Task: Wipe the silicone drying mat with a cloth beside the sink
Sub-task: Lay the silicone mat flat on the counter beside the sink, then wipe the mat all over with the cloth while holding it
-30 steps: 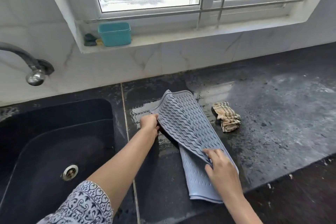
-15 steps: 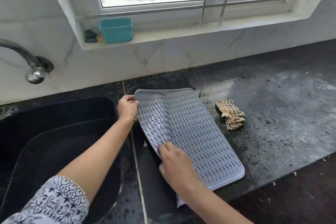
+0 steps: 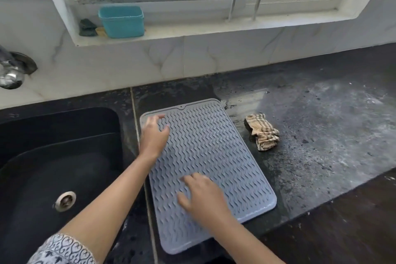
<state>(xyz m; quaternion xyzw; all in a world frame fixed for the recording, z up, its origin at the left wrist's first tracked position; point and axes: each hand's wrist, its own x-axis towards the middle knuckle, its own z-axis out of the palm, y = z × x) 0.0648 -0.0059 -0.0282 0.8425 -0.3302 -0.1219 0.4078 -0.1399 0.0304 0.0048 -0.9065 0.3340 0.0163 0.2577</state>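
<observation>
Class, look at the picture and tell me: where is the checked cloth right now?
In the head view, the crumpled beige checked cloth lies on the dark stone countertop, just right of the grey ribbed silicone mat near its far corner, untouched by either hand.

Both arms reach forward from the near edge. The left arm comes in from the near left, bare from a patterned sleeve [image 3: 62,249] at the elbow, and runs diagonally toward the far right. The left hand [image 3: 154,135] is palm down with fingers spread and loosely extended, thumb out to the right, gripping nothing. The right arm enters from the near right and angles toward the far left. The right hand [image 3: 203,197] is also palm down, fingers apart and slightly curled, blurred at the tips, with nothing held.
</observation>
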